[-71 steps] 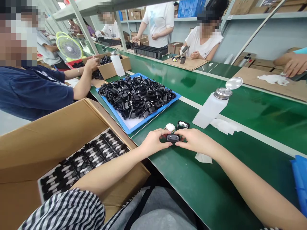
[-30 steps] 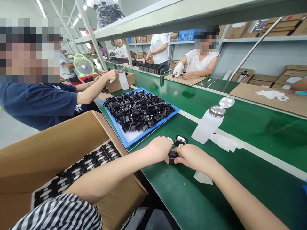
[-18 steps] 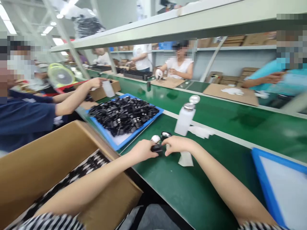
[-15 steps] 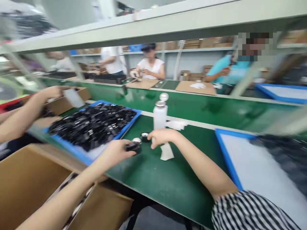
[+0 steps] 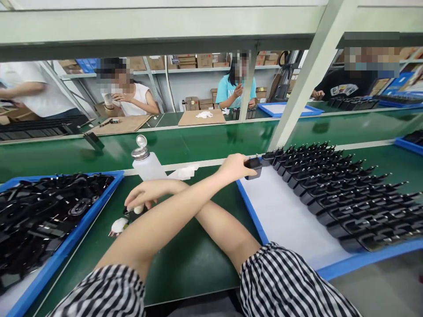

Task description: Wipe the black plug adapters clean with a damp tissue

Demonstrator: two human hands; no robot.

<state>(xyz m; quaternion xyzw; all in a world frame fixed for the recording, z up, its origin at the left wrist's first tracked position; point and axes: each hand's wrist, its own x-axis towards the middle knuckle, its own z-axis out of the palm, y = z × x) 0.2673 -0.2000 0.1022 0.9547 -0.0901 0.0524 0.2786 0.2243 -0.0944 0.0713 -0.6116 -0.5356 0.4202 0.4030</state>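
My forearms cross, the left over the right. My left hand point(image 5: 236, 168) reaches to the right and grips a black plug adapter point(image 5: 254, 168) between thumb and fingers, over the near-left corner region of the blue-rimmed tray point(image 5: 253, 211). On that tray stand rows of black plug adapters point(image 5: 330, 189), pins up. My right hand point(image 5: 150, 192) reaches left, its fingers bent down around a small black part point(image 5: 135, 215) that is partly hidden by the hand and left forearm. A white round piece with wires point(image 5: 118, 226) lies on the green bench beside it.
A white pump bottle point(image 5: 148, 166) with a raised metal lid stands behind my right hand, near white paper pieces point(image 5: 183, 172). At left is a blue tray point(image 5: 112, 189) heaped with black plastic parts point(image 5: 49, 215). A slanted post point(image 5: 307, 75) rises behind; co-workers sit across.
The view has swung right. My left hand has crossed over my right arm, carrying the black adapter to the right-hand tray. My right hand stays low near the bottle.
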